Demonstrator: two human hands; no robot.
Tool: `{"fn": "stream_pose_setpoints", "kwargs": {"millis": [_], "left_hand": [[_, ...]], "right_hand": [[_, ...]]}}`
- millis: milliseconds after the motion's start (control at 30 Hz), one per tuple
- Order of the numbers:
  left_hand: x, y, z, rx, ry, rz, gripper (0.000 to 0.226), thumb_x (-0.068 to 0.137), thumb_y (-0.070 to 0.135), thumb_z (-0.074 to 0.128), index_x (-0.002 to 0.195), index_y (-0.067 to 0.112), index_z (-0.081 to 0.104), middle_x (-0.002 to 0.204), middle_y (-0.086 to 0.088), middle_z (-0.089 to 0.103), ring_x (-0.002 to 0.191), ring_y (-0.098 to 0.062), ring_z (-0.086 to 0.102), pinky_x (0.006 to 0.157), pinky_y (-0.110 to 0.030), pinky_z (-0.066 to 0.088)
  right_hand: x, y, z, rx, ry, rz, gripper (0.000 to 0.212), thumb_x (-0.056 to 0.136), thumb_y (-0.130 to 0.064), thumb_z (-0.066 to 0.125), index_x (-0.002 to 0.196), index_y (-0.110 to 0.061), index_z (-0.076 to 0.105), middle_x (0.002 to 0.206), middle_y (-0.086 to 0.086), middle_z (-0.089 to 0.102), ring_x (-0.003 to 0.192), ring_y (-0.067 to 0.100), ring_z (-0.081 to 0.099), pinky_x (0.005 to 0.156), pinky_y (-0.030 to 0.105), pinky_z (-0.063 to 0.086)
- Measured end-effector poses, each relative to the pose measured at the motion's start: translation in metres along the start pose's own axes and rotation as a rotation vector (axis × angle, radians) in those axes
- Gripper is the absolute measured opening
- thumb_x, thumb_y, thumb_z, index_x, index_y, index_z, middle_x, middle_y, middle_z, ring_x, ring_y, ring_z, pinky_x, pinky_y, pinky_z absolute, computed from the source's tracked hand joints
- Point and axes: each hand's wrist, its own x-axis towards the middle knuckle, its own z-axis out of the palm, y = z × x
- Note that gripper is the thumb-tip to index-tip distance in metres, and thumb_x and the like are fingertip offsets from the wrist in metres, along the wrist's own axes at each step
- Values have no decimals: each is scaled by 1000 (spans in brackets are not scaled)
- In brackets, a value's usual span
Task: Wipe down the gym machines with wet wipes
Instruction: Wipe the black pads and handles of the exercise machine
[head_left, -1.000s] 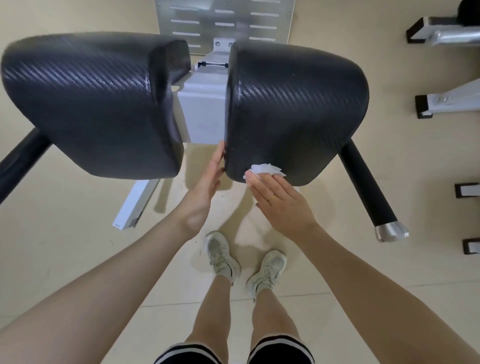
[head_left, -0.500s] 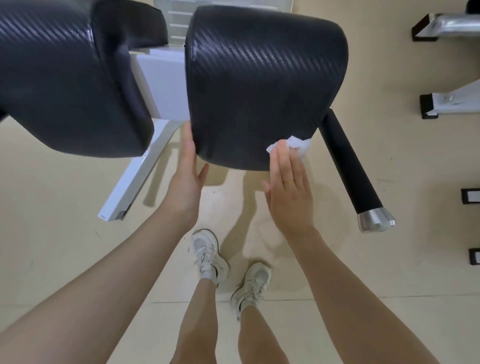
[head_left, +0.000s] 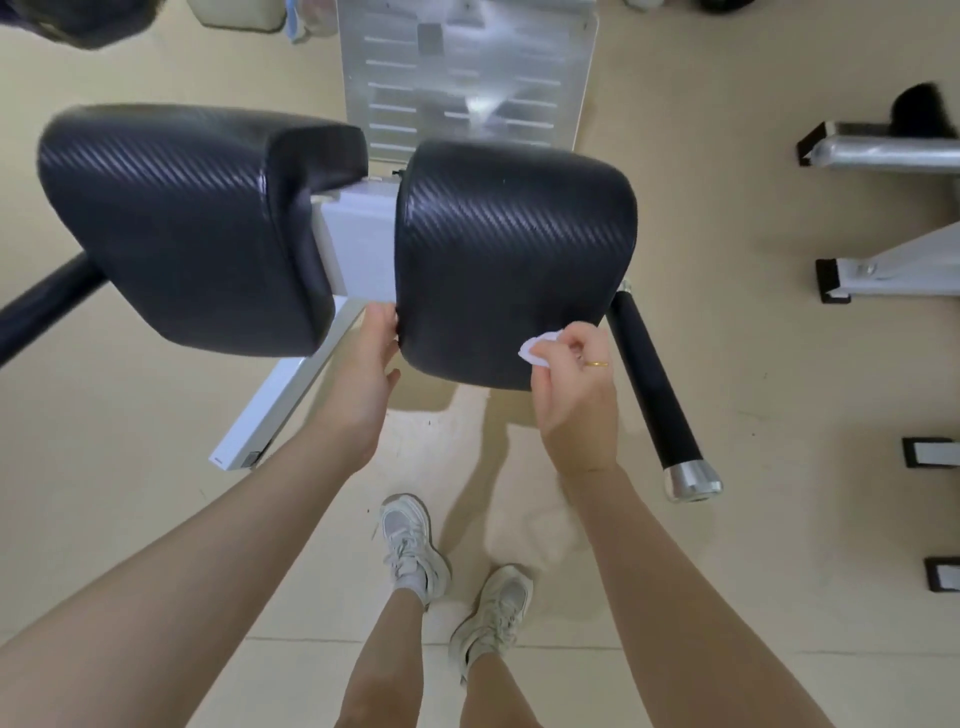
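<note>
Two black textured pads stand side by side on a white machine frame (head_left: 358, 244). My right hand (head_left: 576, 384) is closed around a small white wet wipe (head_left: 535, 351) and presses it on the lower right corner of the right pad (head_left: 514, 249). My left hand (head_left: 366, 374) rests flat against that pad's lower left edge, in the gap beside the left pad (head_left: 182, 223). It holds nothing.
A black handle bar with a silver end cap (head_left: 654, 384) slopes down right of the pad; another bar (head_left: 41, 306) juts out at the left. A perforated metal footplate (head_left: 467, 73) lies behind. White frames of other machines (head_left: 893, 270) stand at the right. My feet (head_left: 452, 577) are below.
My right hand has slid along the pad's lower edge to its right corner and bunched the wipe in curled fingers. The view has pulled back; my left hand stays at the pad's left edge.
</note>
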Motion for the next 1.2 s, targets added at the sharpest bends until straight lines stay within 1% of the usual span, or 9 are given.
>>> {"fn": "stream_pose_setpoints", "kwargs": {"millis": [100,267,367,467,600,867,933,1033,1200], "left_hand": [[-2,22,-4,30,-10,22,47,95,54,16,132,43,43,140,24,41,133,-2,33,114,-33,21],[1,75,-13,45,-60,139,27,101,37,28,99,56,48,97,46,49,87,35,43,76,4,32],[17,87,-25,123,-59,206,36,100,27,36,135,31,44,132,26,43,120,11,38,94,-4,24],[32,93,-28,124,-39,162,40,98,24,43,138,22,43,124,19,44,115,5,38,84,-2,24],[56,90,-23,165,9,86,41,92,29,54,132,21,52,129,5,57,113,-9,53,98,-20,36],[72,98,-22,306,119,67,34,79,29,71,112,22,68,85,10,63,67,2,52,63,-2,37],[73,100,-24,332,124,41,35,77,31,73,110,22,68,86,8,64,66,4,54,63,-1,37],[75,100,-25,286,114,10,37,74,29,75,109,19,69,80,15,62,62,12,53,64,-1,37],[73,101,-25,213,106,-35,44,72,31,76,115,24,66,79,14,64,90,1,60,88,-15,42]], "right_hand": [[9,-24,-15,172,1,44,15,84,-1,51,83,-9,64,88,3,59,79,3,49,72,6,38],[60,-88,-39,362,-88,186,25,86,-13,58,76,-35,54,75,-12,61,74,6,59,66,19,46],[104,-107,-38,310,-119,143,21,86,-17,58,84,-37,59,90,-13,66,92,13,61,82,31,50],[147,-118,-31,251,-194,129,17,90,-17,56,97,-27,66,99,-7,68,96,12,61,91,31,48],[204,-121,-12,162,-300,5,17,91,-11,53,97,-19,67,92,-7,66,87,11,59,83,25,46],[255,-84,17,-65,-1113,-711,30,88,-4,42,99,-7,69,96,5,72,85,21,64,80,24,47],[269,-79,24,-82,-1215,-708,32,86,-3,41,100,-8,69,94,4,71,82,17,61,79,19,46],[295,-68,53,-371,-1325,-651,26,85,-4,38,95,-3,63,93,13,66,88,27,56,83,39,46],[310,-66,79,-395,-1314,-441,26,89,-7,38,88,1,63,89,14,63,87,29,53,78,35,43]]}}
